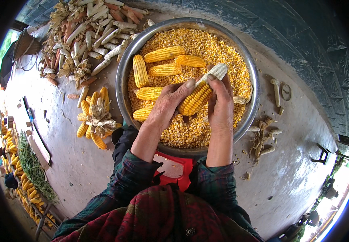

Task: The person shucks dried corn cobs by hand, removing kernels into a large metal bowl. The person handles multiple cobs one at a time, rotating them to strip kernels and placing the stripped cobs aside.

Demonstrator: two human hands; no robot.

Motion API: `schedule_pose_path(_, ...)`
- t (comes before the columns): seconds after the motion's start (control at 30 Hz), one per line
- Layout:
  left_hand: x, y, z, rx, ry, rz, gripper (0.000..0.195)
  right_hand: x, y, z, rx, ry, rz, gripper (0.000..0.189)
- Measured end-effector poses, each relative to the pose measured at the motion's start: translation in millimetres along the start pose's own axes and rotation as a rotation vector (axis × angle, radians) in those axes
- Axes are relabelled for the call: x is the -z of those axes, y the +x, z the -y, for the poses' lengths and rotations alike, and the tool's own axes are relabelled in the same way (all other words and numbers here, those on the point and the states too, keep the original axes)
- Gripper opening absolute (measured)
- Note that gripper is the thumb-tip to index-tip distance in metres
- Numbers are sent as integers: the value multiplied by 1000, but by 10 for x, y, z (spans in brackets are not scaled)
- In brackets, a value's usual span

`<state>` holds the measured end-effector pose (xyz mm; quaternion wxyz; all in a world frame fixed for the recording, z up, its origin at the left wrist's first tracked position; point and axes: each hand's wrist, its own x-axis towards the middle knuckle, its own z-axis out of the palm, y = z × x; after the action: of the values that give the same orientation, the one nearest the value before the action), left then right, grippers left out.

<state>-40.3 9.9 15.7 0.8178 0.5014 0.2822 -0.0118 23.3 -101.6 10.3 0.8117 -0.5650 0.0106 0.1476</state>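
Between my two hands is a partly shelled ear of corn (196,98), tilted over the bowl. Its upper end is bare whitish cob, while yellow kernels cover the lower part. My left hand (174,98) grips it from the left, thumb along its side. On the right, my right hand (222,93) holds it with the thumb near the border of kernels and bare cob. Below them a wide metal bowl (255,81) holds loose corn kernels (189,134). Several whole yellow ears (164,54) lie on the kernels, mostly left of my hands.
A heap of stripped cobs and husks (83,39) lies at upper left. Ears tied by their husks (94,113) rest on the floor left of the bowl. Right of it are a cob (276,90), a metal ring (286,92) and dry husks (260,140). A red plastic stool (188,169) stands below.
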Motion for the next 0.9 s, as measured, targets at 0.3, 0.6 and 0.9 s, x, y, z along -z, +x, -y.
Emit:
schedule_pose_path(0.3, 24, 61, 177, -122, 17, 241, 50, -89, -35, -35, -316, 322, 116, 22)
schedule_pose_path(0.6, -17, 42, 209, -114, -61, 110, 37, -31, 8, -207, -374, 543, 198, 26)
schedule_pose_path(0.9, -50, 18, 131, -80, -111, 108, 43, -65, -1, -188, -331, 545, 195, 24)
